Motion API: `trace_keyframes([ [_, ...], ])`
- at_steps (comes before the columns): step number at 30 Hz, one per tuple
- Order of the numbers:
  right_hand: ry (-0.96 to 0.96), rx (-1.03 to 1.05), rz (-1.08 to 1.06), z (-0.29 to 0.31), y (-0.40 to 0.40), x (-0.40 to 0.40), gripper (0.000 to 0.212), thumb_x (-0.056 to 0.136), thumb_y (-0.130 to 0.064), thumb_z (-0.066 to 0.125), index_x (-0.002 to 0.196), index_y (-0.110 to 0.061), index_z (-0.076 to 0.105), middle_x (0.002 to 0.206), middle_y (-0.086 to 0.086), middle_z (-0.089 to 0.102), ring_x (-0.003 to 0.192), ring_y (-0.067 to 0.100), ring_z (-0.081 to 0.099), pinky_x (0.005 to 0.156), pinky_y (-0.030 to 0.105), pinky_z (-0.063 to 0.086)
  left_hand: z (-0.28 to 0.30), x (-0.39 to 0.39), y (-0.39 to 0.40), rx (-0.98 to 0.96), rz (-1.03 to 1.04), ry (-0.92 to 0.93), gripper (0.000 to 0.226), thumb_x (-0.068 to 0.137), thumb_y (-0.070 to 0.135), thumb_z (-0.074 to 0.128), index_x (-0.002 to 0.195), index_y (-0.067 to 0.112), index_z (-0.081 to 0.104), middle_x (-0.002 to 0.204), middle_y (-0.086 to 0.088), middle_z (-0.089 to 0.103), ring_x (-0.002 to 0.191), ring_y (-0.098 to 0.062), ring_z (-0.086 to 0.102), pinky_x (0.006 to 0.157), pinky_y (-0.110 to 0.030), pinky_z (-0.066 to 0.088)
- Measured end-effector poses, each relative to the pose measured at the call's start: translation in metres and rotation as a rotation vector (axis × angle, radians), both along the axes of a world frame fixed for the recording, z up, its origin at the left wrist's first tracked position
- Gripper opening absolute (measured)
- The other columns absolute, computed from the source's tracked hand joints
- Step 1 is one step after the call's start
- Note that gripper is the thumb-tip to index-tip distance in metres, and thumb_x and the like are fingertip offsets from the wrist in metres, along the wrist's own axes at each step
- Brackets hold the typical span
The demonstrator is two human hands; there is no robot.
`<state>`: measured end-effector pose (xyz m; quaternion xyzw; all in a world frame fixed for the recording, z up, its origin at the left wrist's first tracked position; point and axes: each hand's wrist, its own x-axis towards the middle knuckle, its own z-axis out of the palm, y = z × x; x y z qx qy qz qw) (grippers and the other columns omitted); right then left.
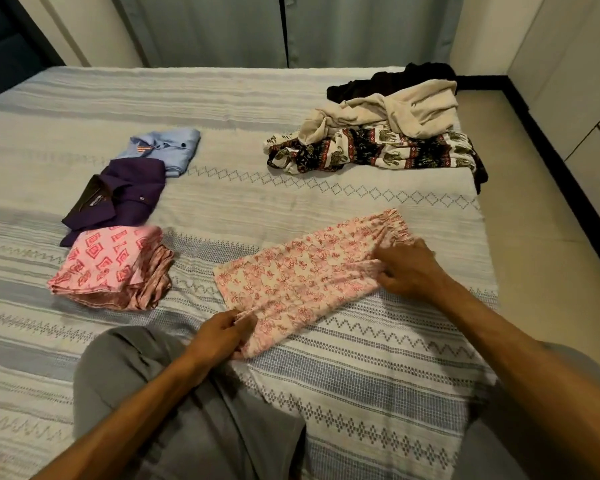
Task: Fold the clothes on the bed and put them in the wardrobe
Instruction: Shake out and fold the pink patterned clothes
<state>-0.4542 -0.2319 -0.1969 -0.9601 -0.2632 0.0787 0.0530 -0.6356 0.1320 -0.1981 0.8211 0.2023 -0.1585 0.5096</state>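
Trousers, cream cotton w/ pink floral print, lie half-folded on the striped woven bedspread of the bed, right in front of the person. Left hand pinches the near hem; right hand grips the fabric by the gathered waistband. Approx. halfway: three folded items sit to the left, touching in a row — pink geometric-print cloth, purple shirt, light blue shirt. Unfolded pile far right: elephant-print garment, beige cloth, black item. No wardrobe identifiable in view; nothing stowed yet, by my judgement.
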Motion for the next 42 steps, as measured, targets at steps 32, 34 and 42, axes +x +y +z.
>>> trace_keyframes([
  [32, 0.039, 0.329, -0.211, -0.031, 0.209, -0.172, 0.075, 0.097, -0.049, 0.044, 0.159, -0.007, 0.035, 0.165, 0.014, 0.033, 0.154, 0.034, 0.028, 0.126, 0.054, 0.023, 0.035, 0.040, 0.013, 1.143, -1.050, -0.328, 0.069, 0.087, 0.043, 0.075, 0.151, 0.032, 0.050, 0.153, 0.007, 0.055, 0.143, -0.018, 0.051, 0.113, -0.053, 0.041],
  [34, -0.051, 0.372, -0.259, -0.023, 0.210, -0.160, 0.053, 0.095, -0.031, 0.059, 0.143, -0.009, 0.057, 0.132, 0.013, 0.069, 0.117, 0.030, 0.069, 0.103, 0.047, 0.055, 0.042, 0.048, 0.013, 1.204, -1.062, -0.415, 0.063, 0.073, 0.040, 0.087, 0.132, 0.029, 0.066, 0.130, 0.005, 0.072, 0.122, -0.019, 0.068, 0.099, -0.052, 0.053],
  [42, 0.160, 1.230, -0.618, 0.045, 0.115, -0.081, 0.013, 0.104, -0.027, 0.061, 0.103, -0.025, 0.073, 0.071, -0.014, 0.068, 0.052, 0.002, 0.058, 0.050, 0.016, 0.044, 0.101, 0.114, -0.080, 0.846, -0.676, -0.931, 0.050, 0.110, 0.050, 0.039, 0.155, 0.027, 0.039, 0.165, 0.004, 0.037, 0.155, -0.016, 0.028, 0.126, -0.044, 0.024],
])
